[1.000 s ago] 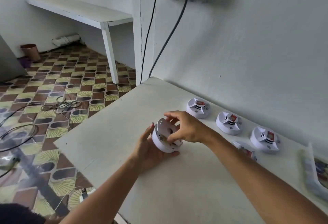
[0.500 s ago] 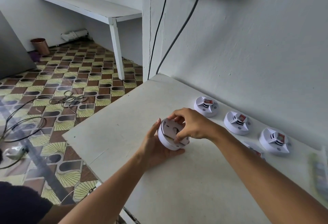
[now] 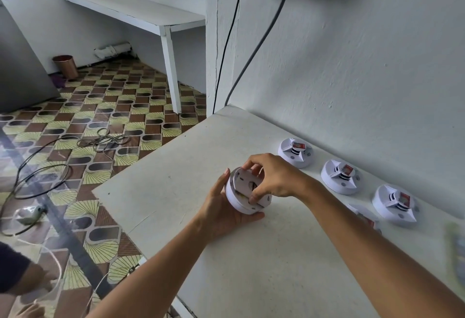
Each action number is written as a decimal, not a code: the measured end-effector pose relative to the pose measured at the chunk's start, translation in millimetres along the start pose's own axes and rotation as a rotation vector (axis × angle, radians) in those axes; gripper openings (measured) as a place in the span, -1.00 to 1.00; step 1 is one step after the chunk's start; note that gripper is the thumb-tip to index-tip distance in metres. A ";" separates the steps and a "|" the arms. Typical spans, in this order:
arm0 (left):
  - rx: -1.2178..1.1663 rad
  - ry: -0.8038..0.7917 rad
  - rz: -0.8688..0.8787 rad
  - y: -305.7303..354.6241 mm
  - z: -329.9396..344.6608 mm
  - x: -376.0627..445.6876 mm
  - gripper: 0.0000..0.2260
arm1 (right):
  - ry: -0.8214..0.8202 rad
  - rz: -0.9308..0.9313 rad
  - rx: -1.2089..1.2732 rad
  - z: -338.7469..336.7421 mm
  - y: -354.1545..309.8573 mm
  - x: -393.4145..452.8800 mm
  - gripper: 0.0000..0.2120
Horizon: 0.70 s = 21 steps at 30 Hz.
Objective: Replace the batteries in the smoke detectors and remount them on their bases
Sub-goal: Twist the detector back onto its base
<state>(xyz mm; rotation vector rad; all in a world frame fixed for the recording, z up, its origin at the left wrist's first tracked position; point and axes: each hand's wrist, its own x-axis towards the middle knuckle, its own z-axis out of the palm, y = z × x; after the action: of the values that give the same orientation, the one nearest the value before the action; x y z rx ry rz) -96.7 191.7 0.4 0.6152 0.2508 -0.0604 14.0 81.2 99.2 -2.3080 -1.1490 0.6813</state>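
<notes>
- The left hand [image 3: 222, 213] held a round white plastic smoke detector [image 3: 241, 198] from below and from its left side, with the palm cupped under it and the thumb up along its rim
- This detector was tilted, its flat back plate turned up and toward the camera, just above the white painted desk [image 3: 264, 267], about the middle of the desk
- The right hand [image 3: 273, 179] came from the right and its curled fingers [image 3: 254, 166] pinched the back plate of the same detector; a small red-and-dark part showed in an opening under these fingers, but I could not tell what it was
- Three more round white smoke detectors lay along the far edge of the desk, near the white wall, each with a red label on top: one [image 3: 295, 152] toward the far left corner, a second [image 3: 341, 176] beside it, a third [image 3: 393, 203] further right
- A small white piece with red on it [image 3: 363, 217] lay just in front of the third detector, partly hidden by the right forearm
- Two dark cables [image 3: 251, 58] hung down the wall behind the far left corner of the desk
</notes>
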 end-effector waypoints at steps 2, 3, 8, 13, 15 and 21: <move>0.007 0.005 0.007 0.5 0.9 -0.1 -0.49 | -0.003 -0.021 0.000 -0.8 0.5 -0.9 -0.36; 0.006 -0.001 0.007 0.4 0.8 0.4 -0.49 | -0.001 -0.040 -0.005 -0.4 0.1 -1.8 -0.36; -0.006 -0.004 -0.002 -0.8 1.5 2.2 -0.50 | 0.014 -0.091 -0.020 3.3 -6.4 -5.3 -0.38; 0.019 -0.005 -0.009 0.1 2.9 1.0 -0.47 | -0.020 -0.066 -0.055 0.8 -4.8 -4.8 -0.37; 0.009 -0.004 -0.017 0.0 2.6 1.8 -0.48 | -0.011 -0.071 -0.058 1.0 -5.2 -5.2 -0.36; -0.015 -0.039 -0.004 0.2 4.1 1.2 -0.49 | -0.002 -0.103 -0.109 -0.8 -4.2 -2.2 -0.32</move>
<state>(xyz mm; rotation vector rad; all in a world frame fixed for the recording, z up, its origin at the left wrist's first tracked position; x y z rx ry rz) -94.6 189.5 3.4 0.5983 0.2151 -0.0745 10.9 81.5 102.8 -2.3182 -1.3257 0.5962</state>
